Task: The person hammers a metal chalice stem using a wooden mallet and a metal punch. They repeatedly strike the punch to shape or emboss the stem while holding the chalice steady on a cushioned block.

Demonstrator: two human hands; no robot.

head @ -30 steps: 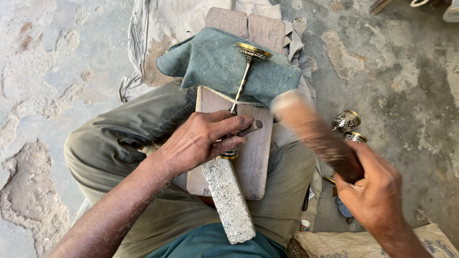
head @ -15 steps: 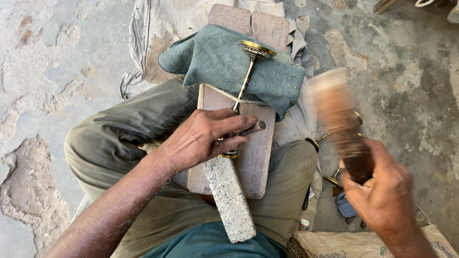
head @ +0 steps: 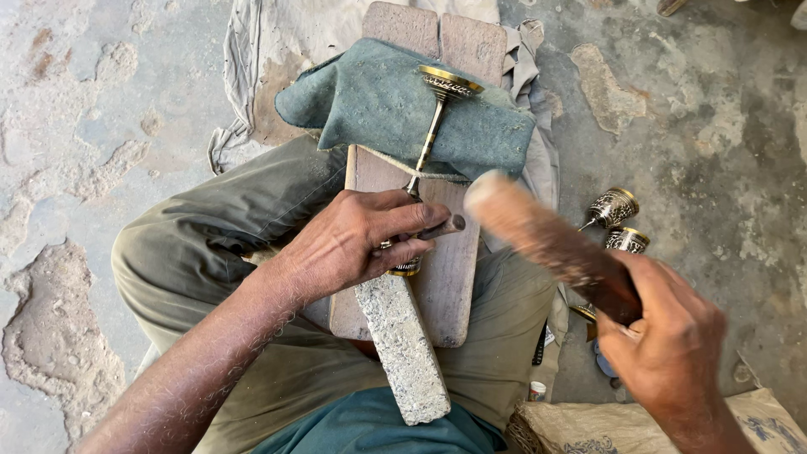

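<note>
My left hand point(head: 353, 240) grips the cup end of a brass goblet point(head: 433, 126) and a small punch tool point(head: 441, 227) against a wooden board point(head: 450, 277) on my lap. The goblet's stem runs up to its round foot, which rests on a blue-green cloth point(head: 378, 105). A rough stone bar point(head: 403, 345) lies under my left hand. My right hand point(head: 672, 345) holds a wooden mallet point(head: 538, 235), blurred with motion, its head close to the punch.
Two more engraved brass goblets point(head: 618, 223) lie on the concrete floor point(head: 714, 126) to the right. A pale cloth point(head: 277, 50) spreads under the board. A woven sack point(head: 588, 429) sits at the lower right.
The mallet swung up and away to the right, then came back down toward the punch. My left hand and the goblet stayed in place.
</note>
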